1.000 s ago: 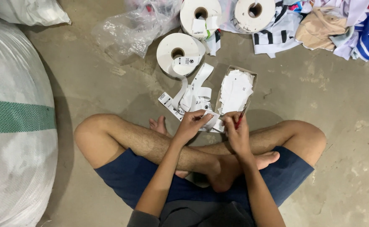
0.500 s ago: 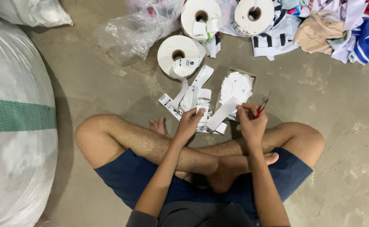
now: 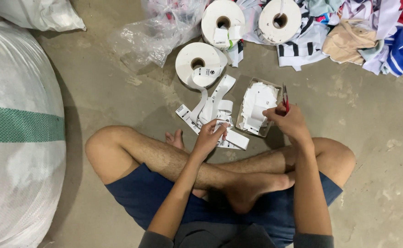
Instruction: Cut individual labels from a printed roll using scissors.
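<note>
1. Left hand (image 3: 209, 137): closed, pinching the free end of the label tape (image 3: 215, 106), just above the shin.
2. Right hand (image 3: 289, 120): closed around red snips (image 3: 285, 99), fingertips also touching a cut label (image 3: 258, 111) over the tray (image 3: 243, 102).
3. Tape: thin, woven, limp; light and likely to curl or twist. Best pinched flat between thumb and forefinger close to the cut line, kept taut.
4. Cut labels: tiny, featherlight, easily scattered; best taken by an edge, one at a time.
5. Just beyond the left hand: loose tape loops on the floor, running up to a white roll (image 3: 199, 64).
6. Farther out: two more rolls (image 3: 223, 20), a crumpled clear bag (image 3: 158, 34) up-left, a heap of cloth (image 3: 371, 39) up-right.
7. Far left: big white sack (image 3: 15, 138) with a green stripe.
</note>
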